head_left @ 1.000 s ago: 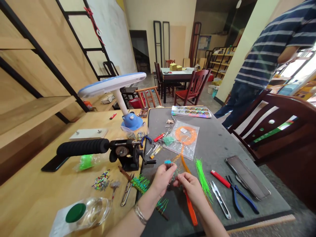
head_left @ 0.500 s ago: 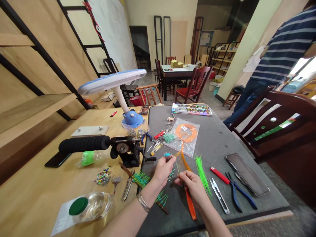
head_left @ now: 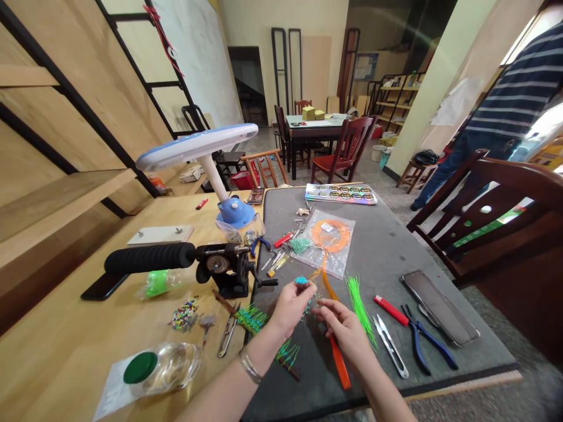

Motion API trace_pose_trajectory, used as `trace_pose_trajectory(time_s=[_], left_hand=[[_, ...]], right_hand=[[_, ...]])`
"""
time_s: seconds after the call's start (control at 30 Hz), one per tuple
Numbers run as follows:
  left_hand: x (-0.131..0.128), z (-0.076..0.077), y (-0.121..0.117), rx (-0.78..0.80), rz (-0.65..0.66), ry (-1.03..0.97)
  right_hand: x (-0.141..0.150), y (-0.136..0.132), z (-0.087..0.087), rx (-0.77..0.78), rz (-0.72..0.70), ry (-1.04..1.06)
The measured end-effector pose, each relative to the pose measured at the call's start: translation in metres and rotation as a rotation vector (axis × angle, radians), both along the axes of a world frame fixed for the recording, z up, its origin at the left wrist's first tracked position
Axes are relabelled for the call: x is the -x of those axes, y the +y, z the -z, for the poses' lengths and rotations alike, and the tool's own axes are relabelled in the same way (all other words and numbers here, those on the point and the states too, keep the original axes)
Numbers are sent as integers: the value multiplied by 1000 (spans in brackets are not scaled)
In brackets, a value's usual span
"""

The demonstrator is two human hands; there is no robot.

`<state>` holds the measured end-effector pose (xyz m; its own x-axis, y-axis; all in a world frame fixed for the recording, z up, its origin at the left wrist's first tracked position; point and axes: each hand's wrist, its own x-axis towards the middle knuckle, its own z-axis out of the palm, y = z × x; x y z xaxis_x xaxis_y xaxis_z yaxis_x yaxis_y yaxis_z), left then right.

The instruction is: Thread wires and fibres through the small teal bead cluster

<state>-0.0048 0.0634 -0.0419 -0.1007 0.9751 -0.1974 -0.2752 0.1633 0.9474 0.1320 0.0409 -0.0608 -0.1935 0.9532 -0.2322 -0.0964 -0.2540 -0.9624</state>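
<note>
Over the grey mat [head_left: 440,346] my left hand [head_left: 290,308] pinches one end of a thin yellowish-green strand [head_left: 318,300], with thumb and index finger pressed together. Close by on the right, my right hand [head_left: 345,328] has its fingertips closed at the strand's lower part; exactly what they grip is too small to make out. Turquoise beads [head_left: 301,281] lie just behind my left fingers. An orange strip [head_left: 340,363] runs partly beneath my right hand. Beside it lies a bundle of bright green strands [head_left: 360,308]. Left of my wrist, a stick [head_left: 292,373] carries several green knotted strands.
Thread snips [head_left: 390,347], blue-handled pliers [head_left: 428,340] and a dark phone case [head_left: 440,308] lie at right. A hand-cranked device [head_left: 224,269], a lamp [head_left: 235,211] and a green-lidded jar [head_left: 160,366] stand at left. Behind the mat's chair [head_left: 497,217] a person [head_left: 505,111] stands.
My left hand has shifted slightly, and more of the turquoise beads shows behind it. The right hand's fingers have risen a little toward the left. The person at right has moved farther right.
</note>
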Motion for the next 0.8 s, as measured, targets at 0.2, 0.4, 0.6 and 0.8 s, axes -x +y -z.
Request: trace_pose_trajectory(time_s=[0.2,0.4,0.6,0.8], left_hand=[[5,-2,-11,-176,205,285],[22,6,-5,-219,194,573],[28,12,-2,-316,295,1077],[20,10,-2,-241,374,1367]], right_hand=[[7,3,-5,59,15,150],[4,-1,4,67,94,55],[-3,-7,7,96,83,72],[-4,-9,7,99,60,79]])
